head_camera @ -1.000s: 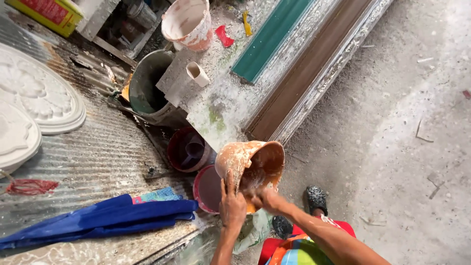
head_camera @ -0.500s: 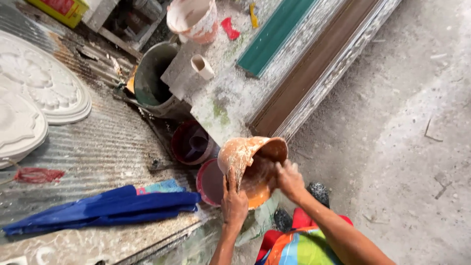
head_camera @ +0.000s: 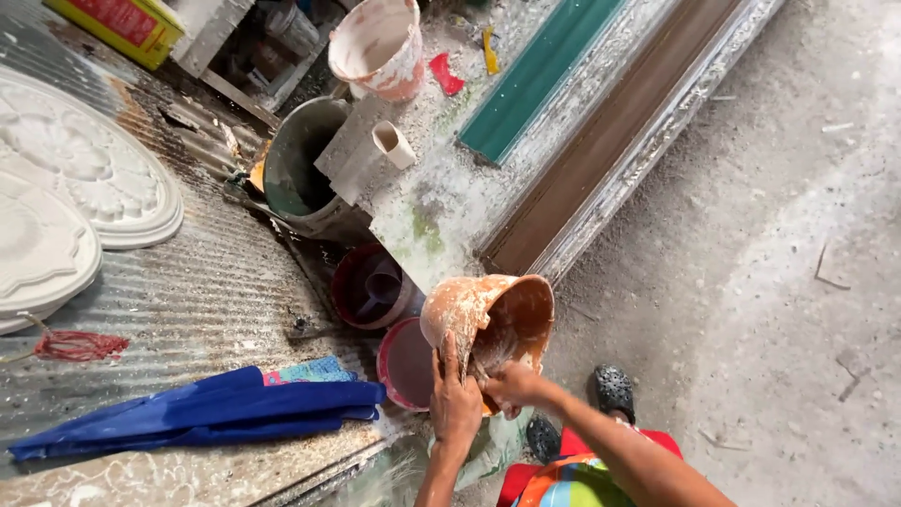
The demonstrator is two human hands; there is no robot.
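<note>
Orange bucket (head_camera: pixel 488 324), crusted with pale plaster, is held in the air in front of the person, above the floor and just right of a red basin (head_camera: pixel 405 364). It is tipped on its side: the long axis runs from the base at upper left to the open mouth at lower right, so the mouth faces toward the person and slightly down. The left hand (head_camera: pixel 455 399) is pressed flat against the outer wall, fingers (head_camera: pixel 449 355) spread and pointing up along the side, bracing the bucket rather than closed round anything. The right hand (head_camera: pixel 511 383) is at the lower rim, its fingers curled over the edge and into the mouth; whether they grip anything besides the rim cannot be told.

Below the hands a pair of dark clogs (head_camera: pixel 615 390) stands on the concrete floor (head_camera: pixel 751 282). Left of the red basin lies a folded blue cloth (head_camera: pixel 206 408) on corrugated metal sheet (head_camera: pixel 188 291). Just beyond the basin sits a dark maroon bucket (head_camera: pixel 371 286), and further on a grey-green bucket (head_camera: pixel 300 169). A dusty desk (head_camera: pixel 450 188) stretches away to the upper right, carrying a short white pipe piece (head_camera: pixel 394 144), a plaster-smeared pink bucket (head_camera: pixel 375 47), a red scraper (head_camera: pixel 446 73) and a long green moulding strip (head_camera: pixel 535 80). Two white ornamental plaster rounds (head_camera: pixel 84 169) rest at far left.
</note>
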